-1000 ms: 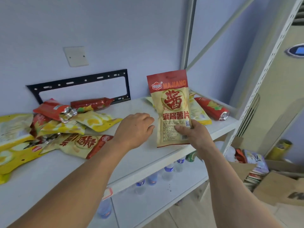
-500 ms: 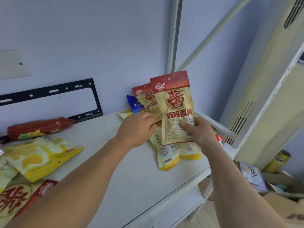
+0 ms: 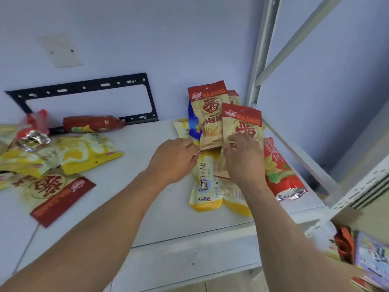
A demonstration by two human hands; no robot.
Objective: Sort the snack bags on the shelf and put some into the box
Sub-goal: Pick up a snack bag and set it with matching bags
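Observation:
My right hand (image 3: 245, 159) grips a beige Majiang chip bag with a red top (image 3: 242, 125), held upright over the shelf's right end. Just behind it a second Majiang bag (image 3: 208, 108) stands upright, and my left hand (image 3: 174, 159) pinches its lower left corner. Under both hands lie two yellow cheese-snack bags (image 3: 205, 186). A red bag with a silver end (image 3: 280, 171) lies to the right of them. A blue bag (image 3: 192, 123) peeks out behind the standing bags.
The white shelf (image 3: 130, 186) carries a loose pile at its left: yellow bags (image 3: 84, 152), a flat Majiang bag (image 3: 52, 190) and red bags (image 3: 92, 124). A black bracket (image 3: 84, 87) hangs on the wall. Shelf uprights (image 3: 263, 51) stand at the right; a cardboard box with packets (image 3: 362, 245) sits lower right.
The view has swung down and left. My right hand lowered its Majiang bag in front of the second one, which my left hand keeps standing.

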